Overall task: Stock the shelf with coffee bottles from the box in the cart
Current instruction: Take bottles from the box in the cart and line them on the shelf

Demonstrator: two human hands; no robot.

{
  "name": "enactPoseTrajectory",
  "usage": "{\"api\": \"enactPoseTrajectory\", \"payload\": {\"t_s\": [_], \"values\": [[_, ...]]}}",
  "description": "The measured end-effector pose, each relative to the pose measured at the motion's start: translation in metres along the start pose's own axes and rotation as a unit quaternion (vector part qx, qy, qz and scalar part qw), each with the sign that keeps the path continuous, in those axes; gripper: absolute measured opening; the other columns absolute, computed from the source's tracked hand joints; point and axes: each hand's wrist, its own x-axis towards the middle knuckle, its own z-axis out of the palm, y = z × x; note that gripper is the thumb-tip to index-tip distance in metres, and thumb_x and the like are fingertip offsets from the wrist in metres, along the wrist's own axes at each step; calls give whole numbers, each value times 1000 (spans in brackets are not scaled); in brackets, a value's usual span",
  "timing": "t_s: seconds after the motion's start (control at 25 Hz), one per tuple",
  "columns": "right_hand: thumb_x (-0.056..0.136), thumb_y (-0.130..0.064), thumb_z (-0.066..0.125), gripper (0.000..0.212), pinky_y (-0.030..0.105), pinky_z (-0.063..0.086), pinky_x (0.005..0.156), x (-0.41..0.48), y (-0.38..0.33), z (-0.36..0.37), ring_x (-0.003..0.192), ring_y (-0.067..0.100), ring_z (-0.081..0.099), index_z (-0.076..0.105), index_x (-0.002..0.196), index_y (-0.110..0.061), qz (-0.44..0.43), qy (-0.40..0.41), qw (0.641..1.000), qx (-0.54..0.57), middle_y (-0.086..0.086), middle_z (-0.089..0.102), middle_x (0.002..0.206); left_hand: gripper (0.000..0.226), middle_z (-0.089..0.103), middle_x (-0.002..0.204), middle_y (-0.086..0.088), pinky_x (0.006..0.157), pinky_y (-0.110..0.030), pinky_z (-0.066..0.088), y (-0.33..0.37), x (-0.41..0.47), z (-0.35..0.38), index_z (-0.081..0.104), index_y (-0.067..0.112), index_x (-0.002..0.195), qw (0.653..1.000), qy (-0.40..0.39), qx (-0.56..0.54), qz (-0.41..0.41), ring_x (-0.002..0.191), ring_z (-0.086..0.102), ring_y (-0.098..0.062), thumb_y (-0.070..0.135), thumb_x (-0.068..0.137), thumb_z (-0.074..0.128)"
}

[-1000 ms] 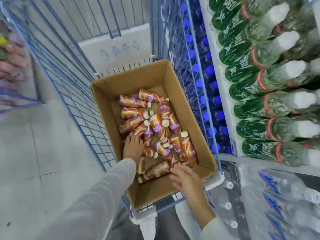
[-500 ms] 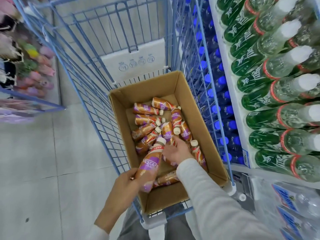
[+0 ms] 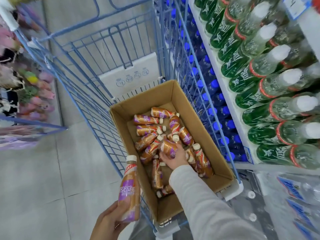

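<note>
An open cardboard box [image 3: 220, 172] sits in the blue wire cart [image 3: 97, 104] and holds several brown-and-purple coffee bottles [image 3: 147, 120] lying loose. My left hand [image 3: 107, 222] holds one coffee bottle [image 3: 129, 193] upright, outside the cart's left side at the bottom of the view. My right hand [image 3: 174, 159] reaches into the middle of the box, its fingers wrapped around another coffee bottle [image 3: 168, 148] that lies on the pile.
Shelves on the right carry rows of green bottles [image 3: 259, 84] and, lower down, blue-capped bottles [image 3: 214, 111] right behind the cart's side. Wrapped water packs [image 3: 297, 196] lie at the bottom right. Pink goods [image 3: 34, 101] hang at the left across the grey tiled floor.
My left hand has drawn its bottle back out of the box, to the left of the cart. My right hand has closed around a bottle in the box.
</note>
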Motion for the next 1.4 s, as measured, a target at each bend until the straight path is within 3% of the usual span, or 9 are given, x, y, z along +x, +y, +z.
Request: {"api": "enactPoseTrajectory", "payload": {"t_s": [0.16, 0.4, 0.56, 0.72, 0.8, 0.88, 1.04, 1.16, 1.4], "values": [[72, -43, 88, 66, 57, 57, 89, -84, 17, -38, 114, 39, 63, 59, 128, -24, 20, -86, 992, 86, 17, 63, 129, 40, 80, 87, -7, 75, -37, 56, 20, -29, 12, 71, 12, 103, 991, -70, 12, 116, 88, 75, -33, 30, 68, 80], [72, -41, 90, 71, 55, 58, 89, -203, 25, -104, 113, 31, 70, 58, 136, -33, -145, -143, 971, 123, 6, 72, 126, 66, 76, 116, -13, 80, -35, 58, 44, -81, 53, 71, 7, 121, 945, -245, 79, 203, 103, 75, -27, 37, 64, 83], [73, -33, 87, 65, 51, 57, 90, -263, 21, -145, 106, 29, 73, 62, 132, -24, -249, -123, 945, 173, 7, 74, 119, 62, 75, 119, -13, 92, -41, 55, 35, -112, 86, 71, 6, 123, 913, -321, 120, 222, 108, 73, -29, 32, 68, 82], [56, -22, 94, 74, 61, 53, 89, -306, 24, -200, 106, 39, 68, 65, 124, -16, -314, -108, 913, 236, 15, 72, 117, 47, 76, 109, -20, 77, -39, 63, 10, -155, 130, 79, 7, 108, 856, -405, 194, 256, 93, 76, -30, 26, 65, 81], [57, -14, 84, 72, 62, 50, 88, -327, 30, -238, 102, 39, 65, 62, 125, -11, -357, -88, 898, 240, 17, 71, 112, 44, 77, 103, -19, 68, -37, 63, -10, -185, 155, 80, 11, 105, 816, -452, 231, 276, 84, 77, -27, 28, 65, 79], [59, -9, 75, 64, 47, 53, 80, -348, 37, -277, 92, 34, 65, 63, 122, -7, -402, -42, 881, 245, 15, 72, 101, 40, 78, 97, -19, 62, -31, 61, -35, -208, 179, 81, 10, 101, 784, -489, 249, 289, 78, 76, -24, 25, 65, 77], [47, -18, 88, 77, 33, 56, 75, -397, 61, -371, 88, 19, 71, 64, 120, -15, -482, 18, 840, 249, 7, 77, 104, 26, 77, 84, -15, 60, -26, 61, -111, -261, 234, 83, 7, 86, 734, -556, 270, 282, 67, 75, -19, 9, 64, 70], [46, -3, 93, 82, 26, 57, 68, -424, 81, -438, 85, 14, 73, 63, 122, -16, -519, 52, 811, 264, 4, 78, 104, 23, 77, 79, -14, 59, -25, 61, -172, -295, 264, 84, 7, 80, 687, -594, 289, 303, 64, 74, -17, 6, 63, 69], [53, -5, 94, 73, 30, 58, 74, -461, 113, -560, 81, 13, 72, 63, 119, -16, -576, 106, 750, 307, 4, 78, 98, 28, 77, 88, -18, 62, -29, 62, -286, -345, 319, 83, 6, 90, 642, -629, 325, 295, 72, 76, -22, 10, 67, 68]]}}
